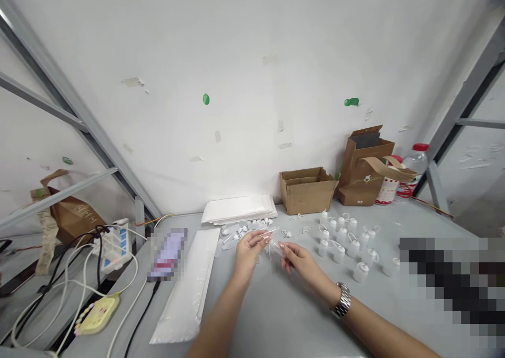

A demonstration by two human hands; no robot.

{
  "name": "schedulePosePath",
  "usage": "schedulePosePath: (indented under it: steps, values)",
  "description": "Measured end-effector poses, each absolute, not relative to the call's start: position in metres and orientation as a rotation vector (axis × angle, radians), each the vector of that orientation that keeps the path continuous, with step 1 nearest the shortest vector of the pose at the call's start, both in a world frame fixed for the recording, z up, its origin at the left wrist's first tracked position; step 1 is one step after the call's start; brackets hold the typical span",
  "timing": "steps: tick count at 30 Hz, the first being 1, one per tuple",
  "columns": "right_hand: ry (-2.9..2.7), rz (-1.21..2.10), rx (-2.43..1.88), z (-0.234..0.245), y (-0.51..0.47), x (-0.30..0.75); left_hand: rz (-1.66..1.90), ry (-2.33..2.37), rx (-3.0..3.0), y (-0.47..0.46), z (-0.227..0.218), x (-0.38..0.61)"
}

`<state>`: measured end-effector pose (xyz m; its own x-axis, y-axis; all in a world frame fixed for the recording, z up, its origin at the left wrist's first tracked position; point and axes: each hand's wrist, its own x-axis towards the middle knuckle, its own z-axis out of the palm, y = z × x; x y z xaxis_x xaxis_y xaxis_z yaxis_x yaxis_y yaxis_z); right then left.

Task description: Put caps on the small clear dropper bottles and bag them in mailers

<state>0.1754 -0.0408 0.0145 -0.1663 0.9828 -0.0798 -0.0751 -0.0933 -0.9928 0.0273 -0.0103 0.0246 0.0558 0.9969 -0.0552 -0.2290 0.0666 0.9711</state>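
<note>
Above the middle of the grey table, my left hand (251, 246) pinches a thin, clear plastic piece (269, 232) between thumb and fingers. Close to its right, my right hand (296, 259) has its fingertips closed on another small see-through plastic piece (277, 248); its exact kind is too small to tell. Just behind my left hand lies a heap of small white and clear plastic parts (235, 235). To the right of my right hand stand several small translucent white bottles with looped caps (353, 248). A few loose white parts (286, 234) lie between.
White plastic mailers (188, 289) lie on the left, with a further stack (239, 208) by the wall. An open cardboard box (310, 197) and a paper bag (361, 174) stand at the back. Left are a phone (168, 253), power strip (117, 247), cables and yellow device (98, 316).
</note>
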Motion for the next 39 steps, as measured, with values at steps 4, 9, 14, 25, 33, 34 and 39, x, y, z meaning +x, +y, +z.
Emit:
schedulePosePath:
  steps: [4,9,14,25,33,34,39]
  values:
    - [-1.240,1.305,-1.179,0.019,-0.041,0.178,1.209,1.038,1.040,-0.010,0.026,0.026]
    - [-1.245,1.228,-1.199,0.024,-0.040,0.182,1.146,0.990,1.089,-0.010,0.028,0.026]
    - [-1.155,1.443,-1.094,0.019,-0.039,0.183,1.172,0.989,1.227,-0.011,0.029,0.026]
    - [-1.147,1.500,-1.120,0.014,-0.038,0.179,1.142,0.969,1.198,-0.008,0.030,0.023]
    - [-1.249,1.652,-1.160,0.018,-0.042,0.183,1.144,0.920,1.154,-0.012,0.029,0.025]
    - [-1.241,1.676,-1.158,0.018,-0.042,0.183,1.140,0.919,1.126,-0.012,0.029,0.025]
    - [-1.211,1.450,-1.148,0.019,-0.040,0.180,1.168,0.931,1.010,-0.009,0.024,0.023]
